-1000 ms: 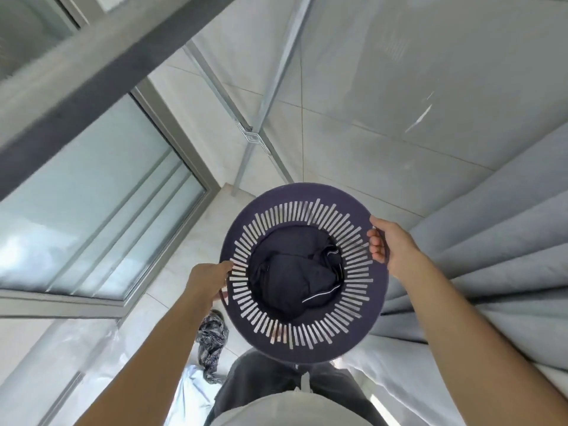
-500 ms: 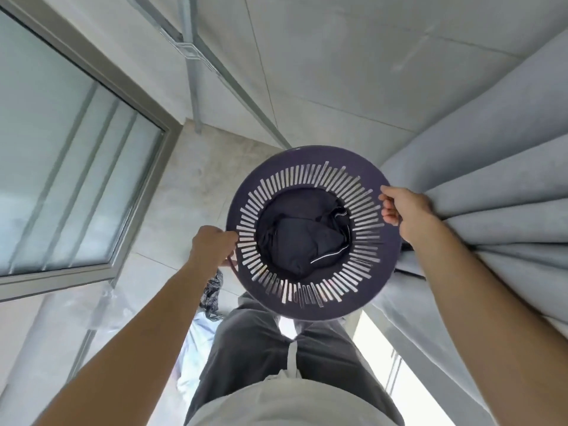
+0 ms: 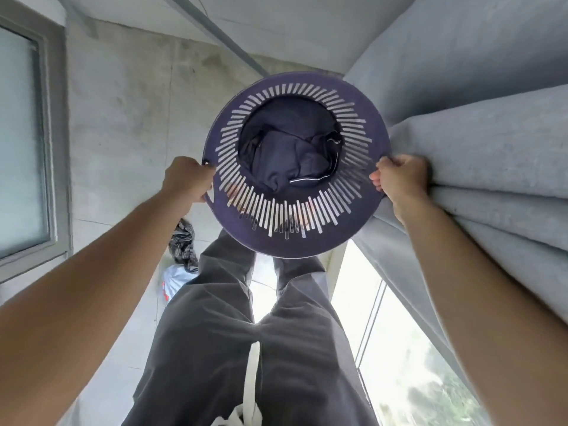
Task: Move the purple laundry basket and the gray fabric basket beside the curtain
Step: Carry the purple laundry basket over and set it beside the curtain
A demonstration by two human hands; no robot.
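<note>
**Basket held at the curtain**

Both arms reach forward and down. The left hand (image 3: 188,179) and right hand (image 3: 398,178) clench opposite rims of the purple laundry basket (image 3: 295,241), dark clothing (image 3: 292,155) inside, its right edge touching the gray curtain (image 3: 479,142).

I see a pale grey concrete floor (image 3: 123,124); a dark patterned crumpled cloth (image 3: 183,244) lies on it, below my left-hand fingers (image 3: 201,195).
</note>
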